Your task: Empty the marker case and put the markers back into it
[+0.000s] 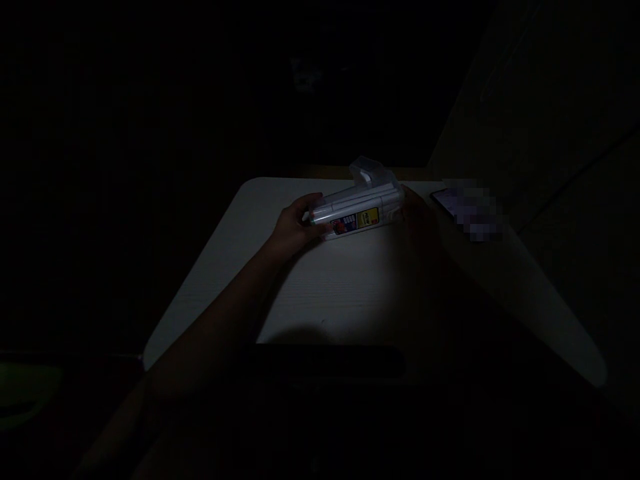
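Observation:
A clear plastic case [345, 208] of white pens or markers, with a yellow and dark blue label, is held tilted over the far part of the white table [320, 287]. Its clear lid [369, 172] stands raised at the right end. Around the left end, my left hand [293, 223] grips the case with thumb in front and fingers behind. My right hand [414, 202] is at the right end, touching it near the lid. Deep shadow covers most of that hand, and its fingers are largely hidden.
A phone [447, 200], partly blurred out, lies on the table's right side. A dark slot [325, 361] runs along the table's near edge. Something green [27, 390] shows at the lower left. The surroundings are very dark.

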{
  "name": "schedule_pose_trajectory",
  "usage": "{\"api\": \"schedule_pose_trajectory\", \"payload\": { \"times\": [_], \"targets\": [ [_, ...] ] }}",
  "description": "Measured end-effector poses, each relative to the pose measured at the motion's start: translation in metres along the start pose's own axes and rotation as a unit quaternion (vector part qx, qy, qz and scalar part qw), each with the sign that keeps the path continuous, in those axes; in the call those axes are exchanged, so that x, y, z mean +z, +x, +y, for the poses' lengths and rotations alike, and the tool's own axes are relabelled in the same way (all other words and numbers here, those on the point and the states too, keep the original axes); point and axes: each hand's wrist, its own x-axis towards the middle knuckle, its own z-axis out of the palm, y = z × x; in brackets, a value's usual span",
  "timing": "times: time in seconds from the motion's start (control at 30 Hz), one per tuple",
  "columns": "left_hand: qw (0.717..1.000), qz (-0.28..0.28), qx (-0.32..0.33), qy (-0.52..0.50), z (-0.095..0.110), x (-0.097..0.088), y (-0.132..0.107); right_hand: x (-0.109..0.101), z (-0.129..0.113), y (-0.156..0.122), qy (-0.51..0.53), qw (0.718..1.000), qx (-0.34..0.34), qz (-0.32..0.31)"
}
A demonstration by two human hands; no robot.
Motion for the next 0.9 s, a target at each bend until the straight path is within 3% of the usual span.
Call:
{"api": "schedule_pose_trajectory", "payload": {
  "times": [0.13, 0.27, 0.67, 0.9],
  "targets": [
    [1.0, 0.001, -0.01, -0.007, 0.002, 0.001, -0.001, 0.003, -0.008, -0.002, 0.028, 0.999, 0.027, 0.013],
    [1.0, -0.008, -0.007, -0.002, 0.005, 0.002, -0.001, 0.002, -0.012, -0.004, 0.022, 0.999, 0.013, 0.019],
    [1.0, -0.014, -0.006, -0.001, 0.004, 0.001, -0.003, -0.004, -0.011, -0.006, -0.006, 0.999, 0.03, 0.026],
    [1.0, -0.022, 0.008, -0.014, -0.001, 0.0, -0.001, -0.009, -0.009, -0.005, -0.015, 0.999, 0.032, -0.014]
  ]
}}
